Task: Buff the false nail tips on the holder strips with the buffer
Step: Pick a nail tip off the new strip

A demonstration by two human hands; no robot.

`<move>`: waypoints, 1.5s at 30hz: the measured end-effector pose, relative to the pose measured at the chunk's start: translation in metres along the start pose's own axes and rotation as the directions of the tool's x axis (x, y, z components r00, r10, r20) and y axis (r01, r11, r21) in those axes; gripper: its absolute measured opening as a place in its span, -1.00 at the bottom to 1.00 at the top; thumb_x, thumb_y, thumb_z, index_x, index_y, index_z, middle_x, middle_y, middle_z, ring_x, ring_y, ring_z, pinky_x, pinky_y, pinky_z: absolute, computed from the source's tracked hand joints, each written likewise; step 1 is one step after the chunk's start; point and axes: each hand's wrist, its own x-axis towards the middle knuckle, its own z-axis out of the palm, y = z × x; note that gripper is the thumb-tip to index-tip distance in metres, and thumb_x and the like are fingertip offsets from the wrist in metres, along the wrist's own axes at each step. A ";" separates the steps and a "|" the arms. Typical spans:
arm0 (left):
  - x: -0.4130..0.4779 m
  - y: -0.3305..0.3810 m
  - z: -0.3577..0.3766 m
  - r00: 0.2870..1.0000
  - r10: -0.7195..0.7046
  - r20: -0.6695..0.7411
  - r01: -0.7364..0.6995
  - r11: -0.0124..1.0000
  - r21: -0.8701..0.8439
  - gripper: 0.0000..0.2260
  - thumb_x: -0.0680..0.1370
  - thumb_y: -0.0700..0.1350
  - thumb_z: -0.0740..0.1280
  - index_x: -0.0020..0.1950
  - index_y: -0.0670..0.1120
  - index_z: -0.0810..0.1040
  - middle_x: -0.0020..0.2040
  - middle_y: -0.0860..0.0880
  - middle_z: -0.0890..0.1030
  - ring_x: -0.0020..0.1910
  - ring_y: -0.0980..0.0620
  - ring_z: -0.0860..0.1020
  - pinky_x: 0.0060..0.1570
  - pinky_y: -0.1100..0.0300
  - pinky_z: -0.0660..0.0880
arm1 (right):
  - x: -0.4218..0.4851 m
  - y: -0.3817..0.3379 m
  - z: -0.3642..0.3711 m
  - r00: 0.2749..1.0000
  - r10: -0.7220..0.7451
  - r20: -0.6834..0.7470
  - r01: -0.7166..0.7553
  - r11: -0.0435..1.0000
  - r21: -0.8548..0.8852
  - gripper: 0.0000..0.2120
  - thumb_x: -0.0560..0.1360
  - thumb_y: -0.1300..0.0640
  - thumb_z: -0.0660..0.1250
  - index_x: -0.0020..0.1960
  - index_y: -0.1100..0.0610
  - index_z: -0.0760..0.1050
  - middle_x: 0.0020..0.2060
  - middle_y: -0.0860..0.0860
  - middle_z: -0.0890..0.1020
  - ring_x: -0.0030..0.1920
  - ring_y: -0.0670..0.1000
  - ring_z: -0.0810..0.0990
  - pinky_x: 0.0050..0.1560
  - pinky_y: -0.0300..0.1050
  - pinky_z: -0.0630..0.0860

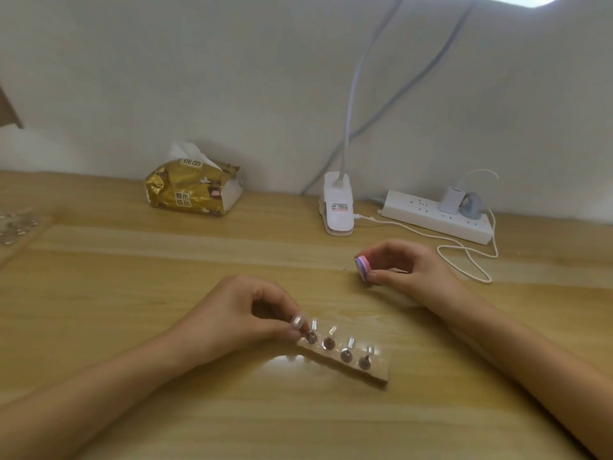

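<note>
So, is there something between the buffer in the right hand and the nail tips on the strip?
Nothing visible: only bare table lies between the buffer and the holder strip. The left hand pinches the strip's left end; four tips stand uncovered.

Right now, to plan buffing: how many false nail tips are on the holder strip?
4 false nail tips in a row: one by the left hand, two mid-strip, one near the right end. Another may hide under that hand.

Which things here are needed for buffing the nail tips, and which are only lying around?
For the job: buffer, held by the right hand; holder strip; nail tips, one pinched by the left hand.
Lying about: tissue pack; clip lamp; power strip; white cable.
</note>
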 end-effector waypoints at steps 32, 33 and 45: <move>0.076 -0.023 0.010 0.963 0.069 -0.259 -0.036 0.991 0.128 -0.80 0.31 -0.10 0.61 -0.38 0.11 0.63 -0.43 0.24 0.56 -0.43 0.19 0.42 -0.31 0.25 0.32 | 0.013 -0.002 0.041 0.900 -0.434 -0.029 0.412 0.874 -0.258 -0.87 0.49 0.31 0.49 0.02 0.22 0.64 -0.08 -0.03 0.69 -0.05 -0.10 0.67 0.04 -0.12 0.62; 0.077 -0.023 0.010 0.962 0.071 -0.263 -0.037 0.990 0.134 -0.80 0.31 -0.10 0.61 -0.38 0.11 0.63 -0.43 0.24 0.56 -0.43 0.19 0.42 -0.31 0.24 0.32 | 0.014 -0.002 0.041 0.910 -0.414 -0.028 0.396 0.886 -0.242 -0.89 0.49 0.31 0.49 0.01 0.22 0.64 -0.08 -0.03 0.70 -0.05 -0.10 0.68 0.04 -0.09 0.62; 0.076 -0.024 0.010 0.961 0.093 -0.262 -0.053 0.986 0.156 -0.80 0.31 -0.09 0.59 -0.38 0.12 0.61 -0.47 0.26 0.53 -0.47 0.22 0.40 -0.40 0.38 0.25 | 0.013 -0.001 0.046 0.862 -0.506 -0.037 0.467 0.819 -0.335 -0.84 0.51 0.29 0.47 0.09 0.19 0.66 -0.05 -0.04 0.70 -0.02 -0.11 0.65 0.03 -0.16 0.60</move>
